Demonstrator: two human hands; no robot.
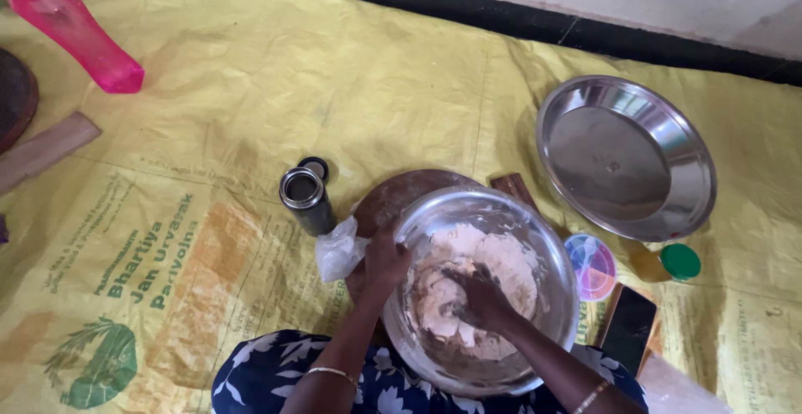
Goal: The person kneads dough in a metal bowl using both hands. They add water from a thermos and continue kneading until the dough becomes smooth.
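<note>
The person wears a dark navy garment printed all over with white flowers and leaves; it shows at the bottom edge of the view, gathered in soft folds across the lap. Both forearms are bare, with no sleeves reaching them. A thin, pale metal bangle circles the left wrist, and a slim gold-toned bangle with a beaded look circles the right wrist. The left hand (pixel 386 262) carries no ring that can be made out. The right hand (pixel 478 297) is smeared with pale dough.
</note>
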